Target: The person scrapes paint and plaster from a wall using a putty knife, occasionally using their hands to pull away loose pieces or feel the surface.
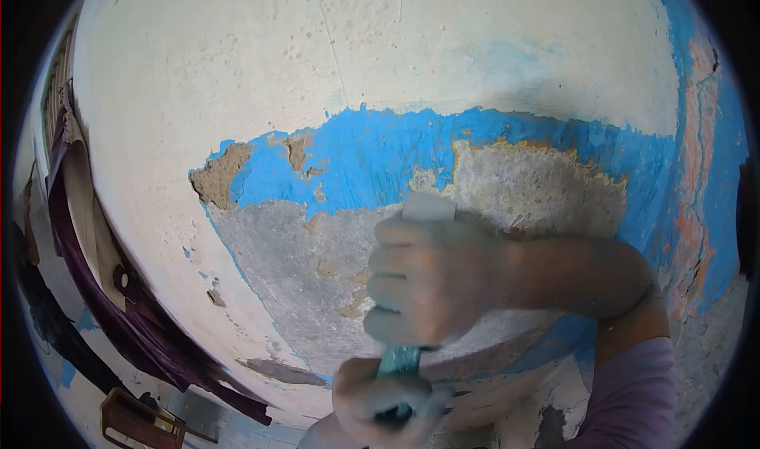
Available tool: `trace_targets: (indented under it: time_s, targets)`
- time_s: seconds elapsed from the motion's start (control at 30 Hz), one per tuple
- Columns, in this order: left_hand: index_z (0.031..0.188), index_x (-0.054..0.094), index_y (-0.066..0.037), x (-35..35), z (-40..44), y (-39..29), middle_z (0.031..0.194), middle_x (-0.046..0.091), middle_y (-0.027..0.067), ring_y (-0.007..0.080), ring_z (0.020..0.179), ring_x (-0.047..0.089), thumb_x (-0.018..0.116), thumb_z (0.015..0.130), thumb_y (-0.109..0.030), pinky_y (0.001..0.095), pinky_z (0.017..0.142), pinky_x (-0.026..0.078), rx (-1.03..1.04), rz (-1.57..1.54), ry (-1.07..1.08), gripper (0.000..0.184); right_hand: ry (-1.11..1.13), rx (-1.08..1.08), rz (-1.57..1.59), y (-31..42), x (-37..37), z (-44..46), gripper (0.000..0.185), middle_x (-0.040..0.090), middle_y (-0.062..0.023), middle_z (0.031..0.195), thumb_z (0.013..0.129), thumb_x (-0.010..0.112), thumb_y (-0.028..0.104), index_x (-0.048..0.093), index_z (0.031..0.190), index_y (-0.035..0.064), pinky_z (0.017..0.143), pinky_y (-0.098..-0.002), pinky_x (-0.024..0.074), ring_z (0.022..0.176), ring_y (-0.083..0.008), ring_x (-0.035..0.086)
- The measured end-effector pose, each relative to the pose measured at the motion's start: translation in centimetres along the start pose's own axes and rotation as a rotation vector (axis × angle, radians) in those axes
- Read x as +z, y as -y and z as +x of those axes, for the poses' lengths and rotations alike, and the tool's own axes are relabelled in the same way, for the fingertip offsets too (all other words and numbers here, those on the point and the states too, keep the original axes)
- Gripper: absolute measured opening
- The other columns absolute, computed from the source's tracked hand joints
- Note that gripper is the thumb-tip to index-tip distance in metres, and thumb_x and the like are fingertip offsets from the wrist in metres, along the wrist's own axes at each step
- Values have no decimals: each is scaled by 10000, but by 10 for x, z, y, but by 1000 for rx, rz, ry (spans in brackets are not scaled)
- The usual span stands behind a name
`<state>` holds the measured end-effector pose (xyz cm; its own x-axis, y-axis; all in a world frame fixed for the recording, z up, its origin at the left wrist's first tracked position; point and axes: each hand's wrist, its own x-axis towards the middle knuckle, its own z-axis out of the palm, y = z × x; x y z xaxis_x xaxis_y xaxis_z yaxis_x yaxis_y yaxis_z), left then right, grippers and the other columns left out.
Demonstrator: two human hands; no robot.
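Observation:
My right hand [435, 283] is closed around the upper part of a scraper [428, 206], its flat grey blade standing out above the fist. Below it, my left hand [372, 401] wraps the lower end of the green handle; it is blurred. The blade points up and lies over the wall at the lower edge of a strip of blue paint [356, 160]. Whether its edge touches the wall I cannot tell. Bare grey plaster [277, 251] shows around and behind the hands, with another rough grey patch [538, 184] to the right of the blade.
Cream paint [237, 53] covers the wall above and to the left. Brown crumbly filling [222, 177] is exposed at the strip's left end. A cracked pinkish strip [697, 164] runs down the right. Dark purple cloth [119, 322] hangs at left, above a brown chair [131, 421].

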<state>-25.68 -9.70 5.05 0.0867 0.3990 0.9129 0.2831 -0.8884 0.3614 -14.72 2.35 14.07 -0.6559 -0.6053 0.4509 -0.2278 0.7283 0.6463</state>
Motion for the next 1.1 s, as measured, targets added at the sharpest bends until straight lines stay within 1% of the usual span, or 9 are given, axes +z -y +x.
trace_targets:
  time_s: [0.2,0.23,0.3,0.53,0.6,0.73,0.87,1.0,1.1]
  targets:
    - [573,565,-69,-2,2,-11,502,563,89,189,429,572,755,688,-51,280,443,455,-60,25,64,224,-44,34,35,4,-4,1,201,342,24,534,524,562,250,408,543,122,504,-301,324,514,-147,417]
    - [540,497,-91,5,7,-16,463,479,-10,92,420,458,743,702,-73,255,448,339,-65,32,8,295,-41,28,24,2,-9,2,201,342,24,534,524,562,250,408,543,122,504,-301,324,514,-147,417]
    - [545,501,-90,5,1,-14,463,476,-12,92,420,456,748,698,-77,251,458,350,-147,73,-18,292,87,37,-69,0,-15,2,150,545,4,551,634,602,246,534,561,134,646,-309,425,597,-167,569]
    - [553,497,-92,0,2,-7,453,470,-10,87,420,441,756,700,-73,232,454,334,-124,32,54,298,125,51,-59,2,-14,0,150,532,7,541,623,596,246,524,553,134,630,-313,423,596,-165,567]
    - [535,545,-78,-2,3,6,447,504,12,147,395,514,763,682,-43,274,483,474,-206,127,-29,265,6,2,-185,-11,-4,-3,221,351,27,530,516,572,266,397,534,132,495,-292,318,501,-140,408]
    - [506,510,-84,4,9,-11,449,521,19,117,382,494,754,686,-16,240,391,375,-18,3,19,311,-62,42,-13,0,-2,-3,215,356,28,528,521,573,262,400,533,136,495,-290,320,505,-137,414]
    - [536,529,-77,3,-4,1,450,521,28,146,399,530,756,693,-36,268,471,462,-216,113,0,279,7,-4,-91,-7,-6,-5,210,357,30,527,531,577,259,407,536,134,501,-295,326,517,-139,422]
    - [535,527,-87,5,7,-12,435,495,16,109,374,490,748,701,-30,250,401,395,-48,3,34,282,-19,23,7,3,-5,-3,215,348,30,524,538,579,265,409,535,133,516,-299,328,524,-148,426]
    - [544,537,-89,7,4,-2,441,496,25,99,388,512,750,704,-43,248,380,373,-165,68,9,270,96,5,-125,-10,-8,-6,209,349,26,527,536,575,262,412,533,132,521,-307,332,522,-153,426]
